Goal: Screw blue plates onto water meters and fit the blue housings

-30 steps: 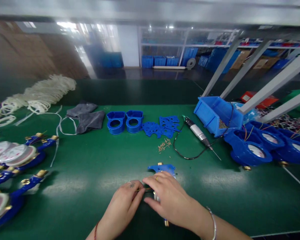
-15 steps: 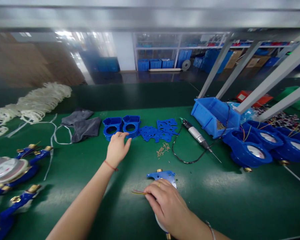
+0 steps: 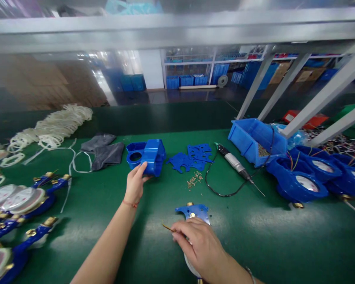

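My left hand grips the near edge of a blue plastic meter housing, which is tipped up off the table. A second blue housing with a round hole lies right beside it. Thin coloured wires are pinched between the thumb and fingers of my right hand. Under that hand lies a water meter, mostly covered, with its pale rim and brass ends showing. A blue flat plate sticks out beyond my fingers at the meter's far end.
Blue cut-out plates and loose small screws lie mid-table. An electric screwdriver, a blue bin and housed meters are on the right. Bare meters, grey gloves and white tubing coils occupy the left.
My left hand has closed on the right-hand housing and tilted it up from the table. My right hand keeps its pinch on the wires. The view has shifted slightly.
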`<state>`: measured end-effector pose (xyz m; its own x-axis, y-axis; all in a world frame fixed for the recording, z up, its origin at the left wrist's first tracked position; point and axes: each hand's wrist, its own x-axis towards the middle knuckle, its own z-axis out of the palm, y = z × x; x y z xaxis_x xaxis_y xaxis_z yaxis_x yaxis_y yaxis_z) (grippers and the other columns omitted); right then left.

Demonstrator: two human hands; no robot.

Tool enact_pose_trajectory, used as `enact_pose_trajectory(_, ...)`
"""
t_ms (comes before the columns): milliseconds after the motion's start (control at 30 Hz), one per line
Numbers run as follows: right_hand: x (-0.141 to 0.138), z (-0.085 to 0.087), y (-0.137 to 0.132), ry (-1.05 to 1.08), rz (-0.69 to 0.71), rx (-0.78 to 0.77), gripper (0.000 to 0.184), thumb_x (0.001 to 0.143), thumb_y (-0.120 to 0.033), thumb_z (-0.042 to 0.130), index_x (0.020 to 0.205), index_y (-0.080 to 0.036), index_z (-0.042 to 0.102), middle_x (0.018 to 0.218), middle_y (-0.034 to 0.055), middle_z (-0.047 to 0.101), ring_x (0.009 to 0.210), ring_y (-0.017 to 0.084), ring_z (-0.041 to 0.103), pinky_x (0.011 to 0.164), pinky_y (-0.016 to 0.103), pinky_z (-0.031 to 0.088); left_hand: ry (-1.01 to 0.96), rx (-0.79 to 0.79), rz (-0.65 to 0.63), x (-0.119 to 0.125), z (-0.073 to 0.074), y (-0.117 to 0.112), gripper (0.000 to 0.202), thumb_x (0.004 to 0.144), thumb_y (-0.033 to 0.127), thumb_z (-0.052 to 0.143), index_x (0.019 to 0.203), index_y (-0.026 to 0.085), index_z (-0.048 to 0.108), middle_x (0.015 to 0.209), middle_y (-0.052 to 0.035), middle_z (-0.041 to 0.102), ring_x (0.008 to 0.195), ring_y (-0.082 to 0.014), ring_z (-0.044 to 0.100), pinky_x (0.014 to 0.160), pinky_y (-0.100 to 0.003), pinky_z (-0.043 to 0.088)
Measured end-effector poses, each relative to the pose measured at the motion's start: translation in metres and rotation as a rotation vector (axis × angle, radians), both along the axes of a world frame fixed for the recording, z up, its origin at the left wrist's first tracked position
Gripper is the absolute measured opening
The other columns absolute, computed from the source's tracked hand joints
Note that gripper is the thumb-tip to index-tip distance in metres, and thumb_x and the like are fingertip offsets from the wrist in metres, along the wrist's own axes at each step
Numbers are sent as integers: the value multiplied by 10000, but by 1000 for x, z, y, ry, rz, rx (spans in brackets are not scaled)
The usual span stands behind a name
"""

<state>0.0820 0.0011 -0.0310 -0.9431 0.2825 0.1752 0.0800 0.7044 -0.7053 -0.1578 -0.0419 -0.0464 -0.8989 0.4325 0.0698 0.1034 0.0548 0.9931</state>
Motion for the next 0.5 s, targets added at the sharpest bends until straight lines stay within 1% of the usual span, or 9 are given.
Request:
enact_pose_trajectory(33, 0, 2, 0, 16, 5, -29, 168, 921, -215, 474, 956, -219, 638, 838, 6, 692, 790, 172, 629, 740, 296, 449, -77, 56, 10, 12, 0, -16, 485, 766, 649, 477, 694, 175, 545, 905, -140, 674, 1000, -329, 616, 795, -491, 514)
enact_pose_trajectory(100, -2, 7, 1, 42, 21, -90, 181, 922, -211, 479, 951, -211, 657, 891, 13, 699, 837, 160, 635, 791, 292, 460, -201, 138, 34, 36, -2, -48, 544, 784, 702, 388, 609, 194, 481, 830, -112, 686, 964, -306, 639, 770, -464, 531)
enact_pose_trajectory(167, -4, 10, 2, 27, 44, -137, 188, 916, -209, 494, 942, -204, 680, 907, 19, 705, 858, 154, 641, 810, 288, 474, -351, 243, 66, 59, -4, -75, 588, 780, 718, 402, 506, 198, 396, 770, -96, 685, 974, -294, 639, 762, -422, 538)
enact_pose_trajectory(233, -7, 11, 4, -25, 62, -163, 193, 909, -215, 512, 961, -207, 698, 925, 21, 711, 871, 156, 647, 818, 291, 485, -515, 347, 94, 81, -4, -93, 610, 777, 689, 465, 441, 190, 364, 745, -92, 680, 980, -285, 636, 759, -380, 542)
enact_pose_trajectory(300, -9, 12, 5, -79, 67, -180, 198, 903, -217, 527, 985, -214, 707, 942, 21, 712, 884, 160, 649, 827, 298, 489, -633, 399, 106, 100, -3, -104, 584, 775, 623, 537, 416, 182, 404, 769, -89, 684, 985, -275, 636, 794, -357, 536)
enact_pose_trajectory(367, -10, 12, 4, -108, 62, -185, 208, 905, -214, 527, 1005, -223, 709, 943, 23, 708, 887, 162, 645, 827, 302, 488, -674, 394, 111, 116, -1, -109, 503, 750, 560, 603, 445, 179, 485, 786, -78, 688, 977, -268, 639, 849, -365, 524)
enact_pose_trajectory(433, -10, 13, 1, -106, 55, -169, 223, 914, -213, 510, 1012, -229, 710, 932, 31, 700, 877, 160, 638, 812, 299, 488, -709, 389, 127, 129, -1, -111, 358, 700, 509, 666, 568, 181, 611, 796, -65, 697, 955, -266, 646, 894, -395, 507)
enact_pose_trajectory(500, -10, 13, -3, -96, 46, -135, 239, 922, -206, 491, 1021, -228, 707, 930, 40, 691, 864, 160, 632, 792, 297, 487, -737, 390, 146, 137, -1, -113, 303, 685, 480, 672, 740, 183, 695, 830, -64, 709, 943, -262, 650, 924, -416, 491)
